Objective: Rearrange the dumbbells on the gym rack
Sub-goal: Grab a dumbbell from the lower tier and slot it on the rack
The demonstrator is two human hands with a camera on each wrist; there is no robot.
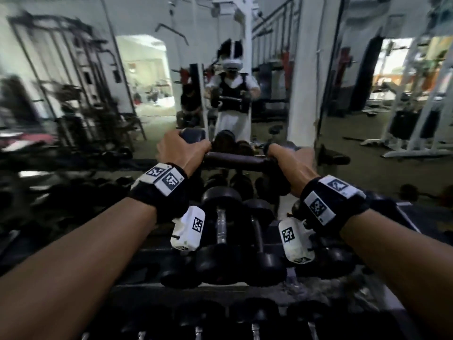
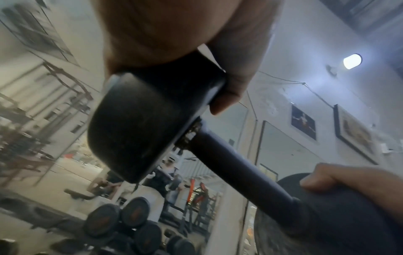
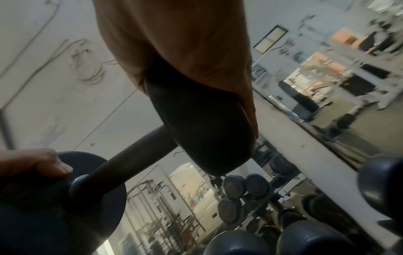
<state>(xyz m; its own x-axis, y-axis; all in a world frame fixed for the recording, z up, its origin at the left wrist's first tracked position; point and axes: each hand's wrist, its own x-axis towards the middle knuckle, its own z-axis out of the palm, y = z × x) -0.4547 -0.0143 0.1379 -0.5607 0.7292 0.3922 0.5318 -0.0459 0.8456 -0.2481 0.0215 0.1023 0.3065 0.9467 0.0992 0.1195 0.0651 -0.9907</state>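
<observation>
Step in hand: transport of one dumbbell (image 1: 239, 161) by both hands above the gym rack (image 1: 245, 288). The dumbbell is clear of the rack, held level and crosswise over the rack's far edge, in front of a wall mirror (image 1: 147, 94). Its bar is bare between the two heads.

Grip state:
- Left hand (image 1: 182, 149): fingers curled over the top of the left head, thumb on the near side. The left wrist view shows the palm pressed on the head (image 2: 139, 124) and a fingertip wrapped round its inner edge.
- Right hand (image 1: 290, 160): curled the same way over the right head. The right wrist view shows the palm covering the head (image 3: 209, 124).

Neither hand is on the bar; the load is carried by the heads.

Hand pose: both forearms reach forward, roughly parallel, palms down, wrists bent slightly upward. Each wrist carries a black band with coded markers (image 1: 169, 180).

Rack contents: several smaller dumbbells (image 1: 221, 231) lie lengthwise on the middle tier directly below the hands; a further row (image 1: 257, 322) sits along the near edge.

Next move, as judged: choose a free cradle, lower the dumbbell with both heads level, and keep the fingers off the underside of the heads so they are not trapped against neighbouring weights. Which slot is intended cannot be told.
</observation>
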